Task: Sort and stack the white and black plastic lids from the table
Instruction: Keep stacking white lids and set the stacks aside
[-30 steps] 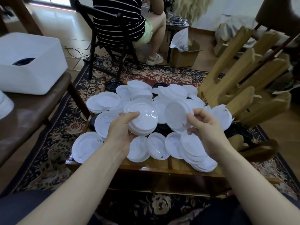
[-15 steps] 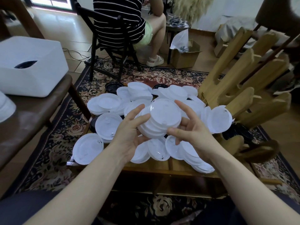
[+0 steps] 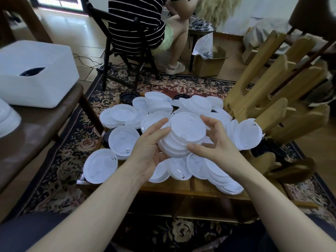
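Left hand [image 3: 151,148] fingers [image 3: 160,124] curled round the left edge of a stack of white lids [image 3: 183,137], thumb under the near-left rim, palm cupping the side. Right hand [image 3: 216,142] fingers [image 3: 209,122] bent over the far-right edge of the same stack, thumb [image 3: 195,148] pressed on the near rim; both hands gripping it. Stack tilted, top lid facing the camera, held above the middle of the table [image 3: 181,190], not touching the pile below as far as can be told. Under and around the stack, loose white lids [image 3: 101,165] spread across the table top, some overlapping, some in short piles; one leaning at the right [image 3: 250,134] against wooden pieces [image 3: 272,91]. Black lids [image 3: 128,97] at the far edge of the pile, another dark one [image 3: 106,138] half hidden under white lids at the left. Low wooden table on a floral rug [image 3: 60,160]. At the left, a white tub [image 3: 36,75] on a brown bench [image 3: 36,124], something dark inside it; more white lids [image 3: 7,120] at the left frame edge. Behind, a person in a striped top [image 3: 134,20] seated on a black chair [image 3: 123,51], back to the camera. Cardboard box [image 3: 209,62] with a clear plastic bag [image 3: 203,44] further back on the floor.
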A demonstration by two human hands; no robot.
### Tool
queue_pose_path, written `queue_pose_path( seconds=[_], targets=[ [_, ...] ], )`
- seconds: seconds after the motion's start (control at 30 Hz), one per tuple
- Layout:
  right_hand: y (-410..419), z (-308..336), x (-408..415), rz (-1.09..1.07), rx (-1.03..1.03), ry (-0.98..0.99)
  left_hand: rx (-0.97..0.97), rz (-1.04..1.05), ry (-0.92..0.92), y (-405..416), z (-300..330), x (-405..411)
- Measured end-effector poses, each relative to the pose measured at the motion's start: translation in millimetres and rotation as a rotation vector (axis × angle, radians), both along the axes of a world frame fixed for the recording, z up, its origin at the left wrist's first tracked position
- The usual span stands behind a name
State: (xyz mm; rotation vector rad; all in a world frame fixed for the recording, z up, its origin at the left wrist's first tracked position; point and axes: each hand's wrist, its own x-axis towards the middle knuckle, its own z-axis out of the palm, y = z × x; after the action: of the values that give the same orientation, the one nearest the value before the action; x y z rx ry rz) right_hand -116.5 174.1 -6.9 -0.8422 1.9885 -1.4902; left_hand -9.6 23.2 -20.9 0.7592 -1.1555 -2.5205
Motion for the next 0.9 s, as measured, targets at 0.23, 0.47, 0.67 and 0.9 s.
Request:
queue_pose_path(
  seconds=[0.23,0.47,0.67,0.9],
  targets=[
    [11,8,-12,0.148,0.036,0.118,-0.041,-0.074,-0.006,0,0,2],
    [-1,2,2,-0.012,0.149,0.21,-0.038,-0.113,0.01,5,1,2],
    [-6,-7,13,-0.076,0.113,0.135,-0.072,-0.139,0.014,8,0,1],
    [-8,-8,20,-0.101,0.101,0.126,-0.121,-0.106,0.008,12,-1,1]
  ],
)
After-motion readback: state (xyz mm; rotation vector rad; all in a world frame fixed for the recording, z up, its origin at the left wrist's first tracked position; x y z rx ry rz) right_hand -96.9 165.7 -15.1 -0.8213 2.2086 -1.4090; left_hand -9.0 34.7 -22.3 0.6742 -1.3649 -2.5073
